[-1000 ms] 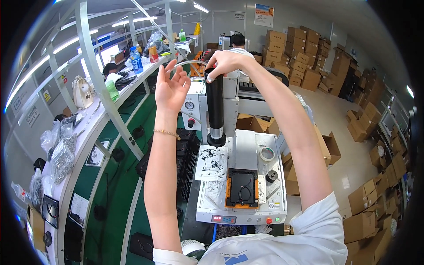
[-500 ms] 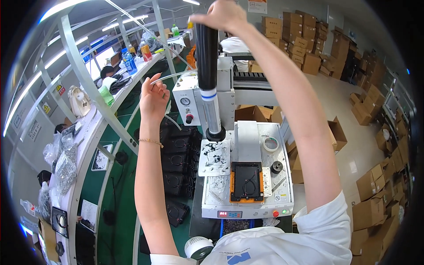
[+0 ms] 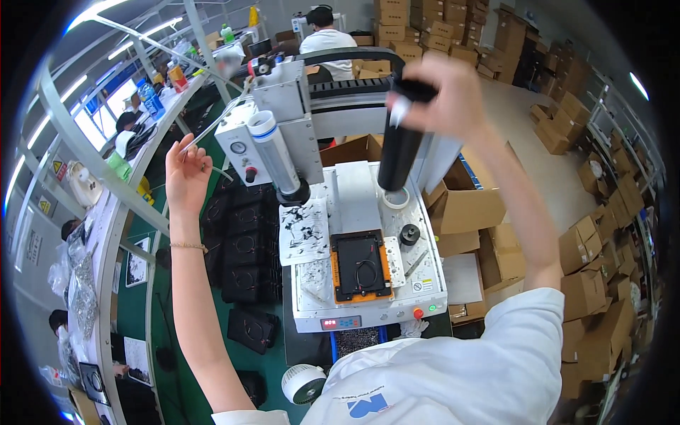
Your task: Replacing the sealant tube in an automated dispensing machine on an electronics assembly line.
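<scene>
My right hand (image 3: pixel 443 95), blurred, grips a long black tube (image 3: pixel 399 149) held upright, slightly tilted, over the right side of the white machine (image 3: pixel 315 312). My left hand (image 3: pixel 188 180) is at the left with curled fingers on a thin clear hose (image 3: pixel 212 125). Between my hands, a translucent syringe-like cartridge (image 3: pixel 270 149) stands exposed in a dark base beside a gauge box (image 3: pixel 237 145). A smudged white sheet (image 3: pixel 303 230) lies below it. An orange-framed black part (image 3: pixel 358 265) rests on the bed, with a tape roll (image 3: pixel 395 199) and black knob (image 3: pixel 409 234) nearby.
Black cases (image 3: pixel 239 273) sit left of the machine on a green surface. A shelved bench (image 3: pixel 120 195) with bottles and bags runs along the left. Cardboard boxes (image 3: pixel 595 319) fill the right. A seated person (image 3: pixel 327 46) is beyond the machine.
My right hand has lifted the black tube off the cartridge and moved it right and down, uncovering the cartridge. My left hand has shifted left and lower, fingers more curled around the hose.
</scene>
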`<control>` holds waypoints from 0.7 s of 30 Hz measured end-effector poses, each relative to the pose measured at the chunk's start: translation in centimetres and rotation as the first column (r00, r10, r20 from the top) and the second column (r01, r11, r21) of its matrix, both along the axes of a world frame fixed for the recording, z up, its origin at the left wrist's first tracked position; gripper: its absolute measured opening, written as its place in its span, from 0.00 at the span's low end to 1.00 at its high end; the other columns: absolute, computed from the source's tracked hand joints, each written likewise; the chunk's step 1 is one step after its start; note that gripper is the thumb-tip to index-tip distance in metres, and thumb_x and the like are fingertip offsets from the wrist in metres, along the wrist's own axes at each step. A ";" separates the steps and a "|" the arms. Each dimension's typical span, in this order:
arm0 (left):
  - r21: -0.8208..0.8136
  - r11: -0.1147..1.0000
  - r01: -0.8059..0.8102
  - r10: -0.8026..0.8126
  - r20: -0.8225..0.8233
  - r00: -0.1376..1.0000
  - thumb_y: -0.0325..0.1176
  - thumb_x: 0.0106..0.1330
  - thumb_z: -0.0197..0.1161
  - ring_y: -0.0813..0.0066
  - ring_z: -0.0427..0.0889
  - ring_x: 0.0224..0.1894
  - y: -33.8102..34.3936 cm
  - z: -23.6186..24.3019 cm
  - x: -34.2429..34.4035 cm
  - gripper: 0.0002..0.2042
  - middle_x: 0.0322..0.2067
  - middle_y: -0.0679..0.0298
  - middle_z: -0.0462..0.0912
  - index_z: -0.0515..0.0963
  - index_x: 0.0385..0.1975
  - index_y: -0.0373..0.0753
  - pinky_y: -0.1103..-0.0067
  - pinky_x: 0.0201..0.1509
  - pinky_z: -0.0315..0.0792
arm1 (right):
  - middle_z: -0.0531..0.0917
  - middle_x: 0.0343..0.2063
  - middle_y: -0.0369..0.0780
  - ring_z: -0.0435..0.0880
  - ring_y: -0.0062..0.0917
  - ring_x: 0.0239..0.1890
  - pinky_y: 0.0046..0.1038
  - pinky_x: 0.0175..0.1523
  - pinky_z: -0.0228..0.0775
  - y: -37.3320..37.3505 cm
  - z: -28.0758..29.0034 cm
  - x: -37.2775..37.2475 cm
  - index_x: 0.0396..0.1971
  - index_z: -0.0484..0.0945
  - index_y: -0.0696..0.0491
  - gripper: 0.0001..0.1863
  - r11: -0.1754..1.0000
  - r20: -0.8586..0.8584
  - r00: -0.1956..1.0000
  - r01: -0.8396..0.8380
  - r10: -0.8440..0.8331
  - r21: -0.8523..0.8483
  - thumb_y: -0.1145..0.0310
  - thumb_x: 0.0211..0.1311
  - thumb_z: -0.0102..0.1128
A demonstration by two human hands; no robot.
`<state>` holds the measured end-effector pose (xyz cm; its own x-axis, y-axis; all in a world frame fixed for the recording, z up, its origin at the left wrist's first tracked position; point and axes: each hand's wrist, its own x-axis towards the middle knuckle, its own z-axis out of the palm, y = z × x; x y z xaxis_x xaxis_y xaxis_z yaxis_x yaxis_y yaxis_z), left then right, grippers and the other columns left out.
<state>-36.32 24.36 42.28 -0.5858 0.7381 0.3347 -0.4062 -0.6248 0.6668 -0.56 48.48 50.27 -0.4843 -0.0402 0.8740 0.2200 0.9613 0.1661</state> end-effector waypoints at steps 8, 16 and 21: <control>-0.070 0.997 -0.018 0.025 0.088 0.996 0.36 0.69 0.52 0.77 0.69 0.34 0.2 -1.1 2.6 0.15 0.28 0.68 0.68 0.72 0.50 0.34 0.80 0.42 0.67 | 0.78 0.27 0.39 0.82 0.35 0.28 0.34 0.33 0.75 2.2 -17.6 3.2 0.29 0.81 0.53 0.25 0.814 0.310 0.909 0.395 -0.279 -0.425 0.45 0.39 0.69; -0.115 0.993 -0.038 0.046 0.065 0.997 0.39 0.71 0.51 0.79 0.71 0.34 -0.5 -1.7 4.3 0.15 0.29 0.69 0.71 0.74 0.46 0.34 0.81 0.42 0.68 | 0.79 0.33 0.47 0.83 0.41 0.34 0.37 0.39 0.76 4.4 -22.1 2.8 0.30 0.78 0.60 0.32 0.714 0.532 0.802 0.539 -0.271 -0.448 0.41 0.44 0.67; -0.101 0.995 0.017 -0.008 0.095 0.995 0.42 0.70 0.53 0.78 0.71 0.33 -0.6 -1.8 4.6 0.15 0.29 0.68 0.73 0.75 0.41 0.36 0.81 0.40 0.69 | 0.78 0.44 0.50 0.80 0.44 0.47 0.40 0.49 0.73 5.7 -21.3 2.9 0.52 0.70 0.60 0.43 0.624 0.722 0.666 0.649 -0.188 -0.436 0.34 0.51 0.55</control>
